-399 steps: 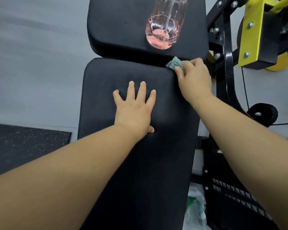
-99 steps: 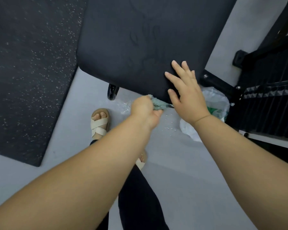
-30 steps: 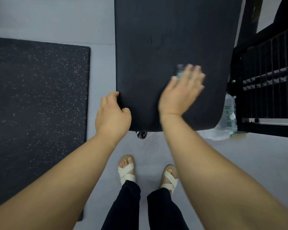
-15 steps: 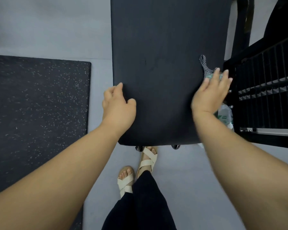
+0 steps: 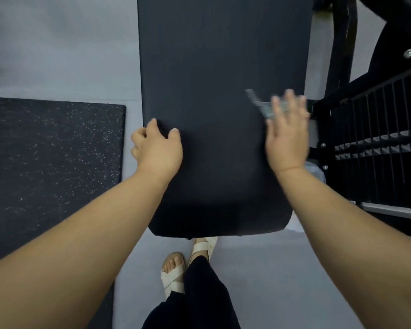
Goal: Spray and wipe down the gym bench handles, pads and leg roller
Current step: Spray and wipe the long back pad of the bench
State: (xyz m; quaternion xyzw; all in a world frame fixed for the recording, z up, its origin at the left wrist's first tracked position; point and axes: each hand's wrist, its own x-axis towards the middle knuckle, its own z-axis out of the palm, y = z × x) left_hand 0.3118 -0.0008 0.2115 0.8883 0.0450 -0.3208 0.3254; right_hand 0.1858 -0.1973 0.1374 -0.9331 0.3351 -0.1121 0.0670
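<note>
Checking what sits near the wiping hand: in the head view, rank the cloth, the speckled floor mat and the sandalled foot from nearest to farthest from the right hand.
1. Grey-green cloth, under the right hand fingers.
2. Cream strapped sandal foot, below, on the floor.
3. Black speckled rubber floor mat, far left.

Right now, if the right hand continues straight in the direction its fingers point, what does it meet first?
Probably only more bench pad: the right hand, with the cloth, points up its right edge.

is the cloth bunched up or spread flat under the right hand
Cannot tell for sure. The cloth is motion-blurred; a strip of it trails out past the fingers of the right hand on the pad, the rest hidden beneath.
</note>
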